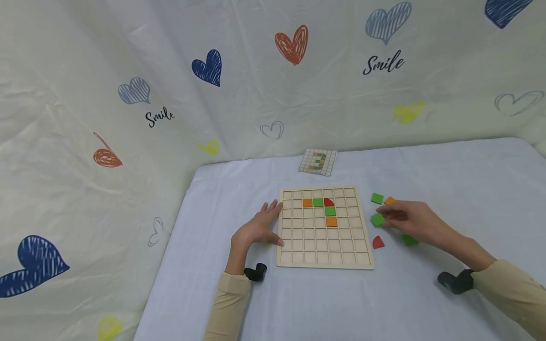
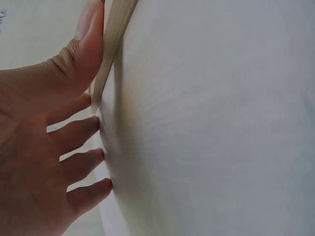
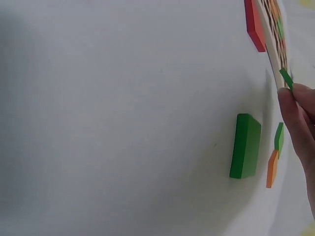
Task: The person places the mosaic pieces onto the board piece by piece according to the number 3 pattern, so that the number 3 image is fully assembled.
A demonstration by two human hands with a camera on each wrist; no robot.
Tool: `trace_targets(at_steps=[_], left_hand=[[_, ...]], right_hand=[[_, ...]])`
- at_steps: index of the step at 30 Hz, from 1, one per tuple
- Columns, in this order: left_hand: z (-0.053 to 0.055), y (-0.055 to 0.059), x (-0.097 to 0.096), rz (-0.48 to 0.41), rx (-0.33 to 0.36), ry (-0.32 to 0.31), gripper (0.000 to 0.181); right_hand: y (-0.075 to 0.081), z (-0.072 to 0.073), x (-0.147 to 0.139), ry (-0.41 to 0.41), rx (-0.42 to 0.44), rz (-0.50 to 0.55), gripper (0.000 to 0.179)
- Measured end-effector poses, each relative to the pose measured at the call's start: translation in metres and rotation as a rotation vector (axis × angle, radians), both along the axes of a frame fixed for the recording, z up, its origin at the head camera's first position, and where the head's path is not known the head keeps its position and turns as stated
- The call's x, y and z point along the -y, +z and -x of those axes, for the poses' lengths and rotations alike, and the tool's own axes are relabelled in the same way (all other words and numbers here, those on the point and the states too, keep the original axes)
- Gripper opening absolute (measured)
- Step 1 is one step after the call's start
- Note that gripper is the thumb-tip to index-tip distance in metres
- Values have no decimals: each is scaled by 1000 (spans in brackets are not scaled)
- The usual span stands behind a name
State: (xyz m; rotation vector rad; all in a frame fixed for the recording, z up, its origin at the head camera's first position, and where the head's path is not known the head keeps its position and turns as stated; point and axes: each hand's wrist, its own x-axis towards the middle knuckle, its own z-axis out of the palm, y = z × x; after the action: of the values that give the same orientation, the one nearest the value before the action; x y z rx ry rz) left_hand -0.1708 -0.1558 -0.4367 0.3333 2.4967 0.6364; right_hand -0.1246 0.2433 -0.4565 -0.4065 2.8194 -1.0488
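A wooden grid board (image 1: 325,267) lies flat on the table. On it sit an orange square (image 1: 307,203), a green square (image 1: 317,202) and a red quarter-circle (image 1: 328,202) in a row. Below the red piece follow another green square (image 1: 330,211) and another orange square (image 1: 331,221). With fingers spread and fairly straight, my left hand (image 1: 255,229) touches the board's left edge. To the right of the board, my right hand (image 1: 415,220) pinches a green square tile (image 1: 377,219) between thumb and fingertips, above the cloth.
Around my right hand lie a green tile (image 1: 377,198), a partly covered orange tile (image 1: 389,201), a red quarter-circle piece (image 1: 378,242) and another green tile (image 1: 410,240). A pattern card (image 1: 303,166) lies beyond the board. Behind the table hangs a printed curtain (image 1: 247,104).
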Motion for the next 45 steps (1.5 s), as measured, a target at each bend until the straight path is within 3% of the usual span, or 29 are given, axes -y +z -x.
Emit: trace_targets(at_steps=[11, 31, 45], left_hand=[[1, 1, 2, -33, 15, -12, 114], [2, -2, 6, -35, 13, -18, 115], [3, -1, 2, -27, 14, -7, 115]], right_hand=[[3, 6, 17, 19, -21, 14, 33], [4, 21, 59, 45, 40, 61, 31], [0, 35, 92, 169, 27, 74, 26]])
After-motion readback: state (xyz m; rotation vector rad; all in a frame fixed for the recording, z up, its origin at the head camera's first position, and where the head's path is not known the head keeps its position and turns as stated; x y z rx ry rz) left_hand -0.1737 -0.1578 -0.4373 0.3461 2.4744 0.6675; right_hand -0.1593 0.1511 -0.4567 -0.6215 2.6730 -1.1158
